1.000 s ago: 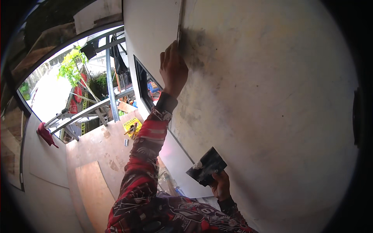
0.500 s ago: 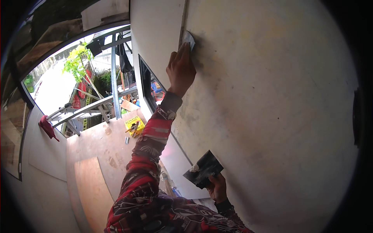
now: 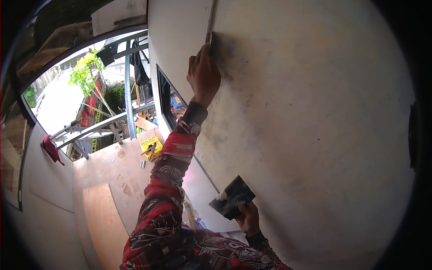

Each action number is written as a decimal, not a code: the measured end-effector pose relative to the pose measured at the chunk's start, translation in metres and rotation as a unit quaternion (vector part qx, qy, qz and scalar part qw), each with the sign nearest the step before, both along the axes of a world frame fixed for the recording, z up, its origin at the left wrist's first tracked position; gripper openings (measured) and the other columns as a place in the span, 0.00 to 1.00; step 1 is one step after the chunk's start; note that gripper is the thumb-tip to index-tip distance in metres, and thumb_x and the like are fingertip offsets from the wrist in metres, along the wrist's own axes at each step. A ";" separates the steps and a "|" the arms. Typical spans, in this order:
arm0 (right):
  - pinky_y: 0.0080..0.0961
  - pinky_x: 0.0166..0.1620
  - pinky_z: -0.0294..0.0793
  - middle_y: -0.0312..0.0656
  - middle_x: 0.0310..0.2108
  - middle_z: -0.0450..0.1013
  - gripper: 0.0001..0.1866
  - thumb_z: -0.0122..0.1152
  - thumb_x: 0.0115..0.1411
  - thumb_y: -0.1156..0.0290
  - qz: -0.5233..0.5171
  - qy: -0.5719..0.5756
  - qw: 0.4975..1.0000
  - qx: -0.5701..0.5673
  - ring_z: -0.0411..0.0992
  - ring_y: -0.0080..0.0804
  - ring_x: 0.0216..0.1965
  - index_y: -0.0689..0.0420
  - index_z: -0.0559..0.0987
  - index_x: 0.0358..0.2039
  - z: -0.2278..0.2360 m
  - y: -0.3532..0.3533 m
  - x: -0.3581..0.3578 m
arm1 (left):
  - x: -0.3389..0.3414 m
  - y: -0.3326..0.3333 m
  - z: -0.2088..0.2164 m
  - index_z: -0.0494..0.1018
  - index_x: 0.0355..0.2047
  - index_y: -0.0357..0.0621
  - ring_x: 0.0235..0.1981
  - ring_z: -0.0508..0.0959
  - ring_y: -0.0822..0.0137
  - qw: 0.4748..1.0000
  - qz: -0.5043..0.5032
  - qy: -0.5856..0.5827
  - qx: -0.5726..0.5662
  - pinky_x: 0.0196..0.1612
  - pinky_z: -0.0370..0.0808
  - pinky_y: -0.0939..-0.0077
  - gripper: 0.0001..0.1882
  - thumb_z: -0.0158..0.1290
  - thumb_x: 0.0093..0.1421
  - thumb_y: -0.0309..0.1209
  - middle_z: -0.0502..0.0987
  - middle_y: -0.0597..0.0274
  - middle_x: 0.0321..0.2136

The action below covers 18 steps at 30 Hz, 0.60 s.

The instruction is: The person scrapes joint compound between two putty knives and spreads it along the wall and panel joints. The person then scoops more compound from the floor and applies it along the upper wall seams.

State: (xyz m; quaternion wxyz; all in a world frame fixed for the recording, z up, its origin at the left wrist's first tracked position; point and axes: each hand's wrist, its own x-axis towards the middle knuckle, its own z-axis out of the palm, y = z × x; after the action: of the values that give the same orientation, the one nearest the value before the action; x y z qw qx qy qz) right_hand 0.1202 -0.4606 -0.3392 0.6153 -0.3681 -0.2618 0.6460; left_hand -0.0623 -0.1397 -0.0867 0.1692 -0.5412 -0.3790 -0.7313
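Observation:
My left hand is raised high against a pale wall panel. Its fingers pinch a thin scraper blade, now almost edge-on and mostly hidden by them. The blade lies at the raised seam between two panels, beside a dark grey smudge. Lower down, my right hand grips a black flat plate by its near corner, thumb on top. A dab of whitish paste sits on the plate's left part.
A yellow box with small items on it stands on a plywood surface, near a small metal cylinder. Beyond are metal framing, a red cloth and a leafy plant. A dark-framed opening cuts the wall.
My left hand has shifted slightly left, and the scraper blade has turned from showing its face to nearly edge-on. My right hand still holds the black plate. The whole view has shifted slightly.

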 end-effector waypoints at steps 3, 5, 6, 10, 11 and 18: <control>0.36 0.43 0.84 0.46 0.46 0.74 0.18 0.50 0.64 0.78 0.003 0.001 1.000 0.006 0.78 0.38 0.44 0.65 0.69 0.55 -0.004 -0.001 0.005 | 0.008 -0.006 0.003 0.73 0.53 0.43 0.36 0.76 0.57 1.000 0.012 0.023 -0.003 0.41 0.75 0.63 0.21 0.49 0.58 0.23 0.81 0.56 0.38; 0.36 0.44 0.84 0.47 0.46 0.74 0.19 0.50 0.64 0.79 0.008 0.001 1.000 0.010 0.78 0.38 0.44 0.65 0.68 0.55 -0.006 0.000 0.008 | 0.012 -0.013 -0.001 0.73 0.53 0.42 0.34 0.76 0.58 0.999 0.007 0.044 0.011 0.38 0.75 0.63 0.21 0.50 0.57 0.22 0.81 0.58 0.38; 0.36 0.44 0.84 0.47 0.47 0.74 0.19 0.49 0.63 0.79 0.007 0.003 1.000 0.003 0.78 0.38 0.44 0.65 0.68 0.55 -0.006 0.002 0.008 | 0.012 -0.016 -0.004 0.73 0.52 0.41 0.32 0.76 0.58 0.998 0.002 0.064 0.023 0.36 0.75 0.64 0.22 0.50 0.56 0.20 0.81 0.59 0.37; 0.36 0.45 0.84 0.47 0.47 0.74 0.19 0.49 0.64 0.79 0.023 0.006 1.000 0.002 0.78 0.39 0.45 0.65 0.68 0.55 -0.006 0.007 0.008 | -0.002 -0.021 -0.005 0.74 0.51 0.41 0.31 0.77 0.59 0.998 -0.045 0.040 0.035 0.35 0.75 0.66 0.20 0.50 0.57 0.20 0.81 0.59 0.34; 0.36 0.45 0.84 0.47 0.47 0.74 0.19 0.49 0.64 0.79 0.026 0.005 1.000 0.003 0.78 0.39 0.45 0.65 0.68 0.55 -0.004 0.006 0.007 | -0.006 -0.021 -0.002 0.73 0.52 0.41 0.34 0.77 0.57 0.998 -0.029 0.029 0.041 0.37 0.75 0.64 0.20 0.49 0.59 0.20 0.80 0.58 0.37; 0.43 0.49 0.81 0.49 0.49 0.72 0.20 0.51 0.64 0.77 0.029 -0.003 1.000 0.010 0.76 0.43 0.49 0.64 0.67 0.56 -0.010 0.004 0.011 | -0.002 -0.002 0.040 0.71 0.52 0.40 0.42 0.75 0.54 0.997 0.018 0.029 0.062 0.42 0.76 0.60 0.21 0.48 0.57 0.20 0.76 0.58 0.47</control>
State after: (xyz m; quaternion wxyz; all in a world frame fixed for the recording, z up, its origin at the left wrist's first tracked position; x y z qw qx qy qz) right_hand 0.1315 -0.4566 -0.3492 0.5991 -0.3562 -0.2808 0.6598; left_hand -0.0641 -0.1413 -0.0467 0.2266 -0.5441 -0.3376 -0.7339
